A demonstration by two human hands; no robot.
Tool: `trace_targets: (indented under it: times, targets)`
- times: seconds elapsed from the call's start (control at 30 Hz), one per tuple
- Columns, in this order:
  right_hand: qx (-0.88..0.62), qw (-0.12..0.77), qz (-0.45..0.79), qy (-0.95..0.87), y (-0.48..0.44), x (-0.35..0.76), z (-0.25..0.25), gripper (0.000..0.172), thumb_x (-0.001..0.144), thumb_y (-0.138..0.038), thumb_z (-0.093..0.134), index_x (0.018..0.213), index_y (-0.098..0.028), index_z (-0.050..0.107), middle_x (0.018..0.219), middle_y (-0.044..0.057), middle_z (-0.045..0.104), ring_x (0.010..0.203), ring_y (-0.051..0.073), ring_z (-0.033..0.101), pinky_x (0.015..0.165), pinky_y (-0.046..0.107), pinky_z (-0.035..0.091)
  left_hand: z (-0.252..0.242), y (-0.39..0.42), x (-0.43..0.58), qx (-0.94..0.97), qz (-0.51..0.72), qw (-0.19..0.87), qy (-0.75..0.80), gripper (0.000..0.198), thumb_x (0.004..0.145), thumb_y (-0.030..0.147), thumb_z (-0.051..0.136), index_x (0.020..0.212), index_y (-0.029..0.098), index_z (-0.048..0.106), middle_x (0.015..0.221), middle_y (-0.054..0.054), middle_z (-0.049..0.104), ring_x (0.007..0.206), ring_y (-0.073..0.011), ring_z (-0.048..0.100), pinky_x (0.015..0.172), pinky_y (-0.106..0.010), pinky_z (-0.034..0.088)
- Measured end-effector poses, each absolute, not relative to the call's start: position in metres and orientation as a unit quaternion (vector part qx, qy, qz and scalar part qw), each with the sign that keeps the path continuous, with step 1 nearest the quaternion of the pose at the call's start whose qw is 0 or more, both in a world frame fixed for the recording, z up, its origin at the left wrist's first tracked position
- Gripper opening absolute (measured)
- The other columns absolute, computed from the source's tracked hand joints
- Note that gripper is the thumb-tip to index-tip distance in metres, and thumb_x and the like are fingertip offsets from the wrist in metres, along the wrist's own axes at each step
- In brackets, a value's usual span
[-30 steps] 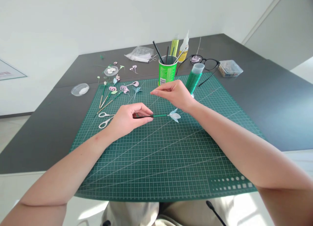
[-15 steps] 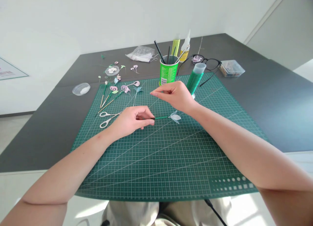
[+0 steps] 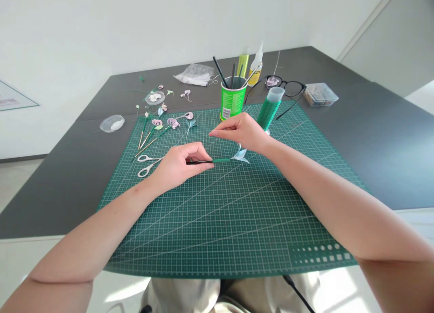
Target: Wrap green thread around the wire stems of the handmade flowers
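Fingertips of the left hand (image 3: 181,165) close, thumb against fingers, on a thin dark rod (image 3: 207,161); its green section (image 3: 222,160) juts past them to a pale blue flower (image 3: 240,156) at the tip. Such a hold probably leaves the flower uncrushed and the green part clear of the palm. Close by the flower, the right hand (image 3: 246,131) has thumb and index pinched together (whether something as fine as a thread lies between them, I cannot tell). Scissors (image 3: 157,160) lie beside the left hand, handles bared and blades hidden behind it, perhaps so as to be easy to reach. A tube wound in green (image 3: 269,110) stands just past the right hand, likely for the same reason. Purple flowers (image 3: 173,123) lie toward the far left, seemingly out of the working spot. All this is over a gridded cutting mat (image 3: 220,227), which presumably spares the dark table (image 3: 359,132). Near the mat's far edge, a green cup (image 3: 232,101) holds sticks (image 3: 220,72) upright; beyond are a nozzled bottle (image 3: 255,73), black glasses (image 3: 294,88) and a clear box (image 3: 321,94). Behind rises a white wall (image 3: 169,24), and sun patches the pale floor (image 3: 124,293).
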State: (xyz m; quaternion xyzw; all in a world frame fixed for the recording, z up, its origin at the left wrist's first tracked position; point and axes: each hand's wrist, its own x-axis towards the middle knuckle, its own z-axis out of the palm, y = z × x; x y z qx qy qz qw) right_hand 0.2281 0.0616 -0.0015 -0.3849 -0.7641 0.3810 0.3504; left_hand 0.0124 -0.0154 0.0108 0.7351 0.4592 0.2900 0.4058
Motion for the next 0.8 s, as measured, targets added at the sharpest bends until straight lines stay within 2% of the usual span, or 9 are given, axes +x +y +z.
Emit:
trace_targets:
  times: [0.17,0.37,0.53,0.8]
  targets:
    - [-0.385,0.341,0.39,-0.764,0.063,0.228,-0.003,0.049,0.079,-0.062,0.073,0.08,-0.013,0.081,0.059,0.002,0.059,0.057,0.01,0.042,0.056,0.03,0.032,0.016,-0.018,0.013,0.731,0.321,0.378,0.469,0.021,0.08,0.034,0.079,0.079,0.019,0.065,0.079,-0.001,0.074,0.075,-0.0164,0.07,0.072,-0.029,0.057]
    - [-0.386,0.373,0.359,-0.764,0.06,0.229,0.0,0.044,0.083,-0.058,0.071,0.083,-0.015,0.081,0.058,0.0,0.055,0.057,0.01,0.039,0.056,0.03,0.031,0.016,-0.017,0.012,0.732,0.275,0.421,0.46,0.017,0.084,0.034,0.074,0.083,0.019,0.066,0.086,-0.005,0.078,0.083,-0.0205,0.075,0.078,-0.034,0.059]
    - [-0.376,0.404,0.332,-0.765,0.053,0.228,0.003,0.04,0.086,-0.055,0.07,0.087,-0.017,0.083,0.056,0.0,0.051,0.056,0.011,0.036,0.055,0.03,0.029,0.012,-0.015,0.011,0.737,0.236,0.426,0.469,0.018,0.084,0.035,0.076,0.083,0.019,0.068,0.086,-0.004,0.078,0.081,-0.0198,0.075,0.08,-0.035,0.06]
    - [-0.387,0.421,0.293,-0.766,0.047,0.226,0.006,0.044,0.09,-0.057,0.065,0.091,-0.018,0.083,0.058,0.001,0.052,0.061,0.013,0.043,0.058,0.031,0.031,0.012,-0.013,0.009,0.743,0.238,0.408,0.474,0.019,0.085,0.037,0.076,0.084,0.02,0.068,0.085,-0.003,0.077,0.078,-0.0177,0.073,0.079,-0.033,0.059]
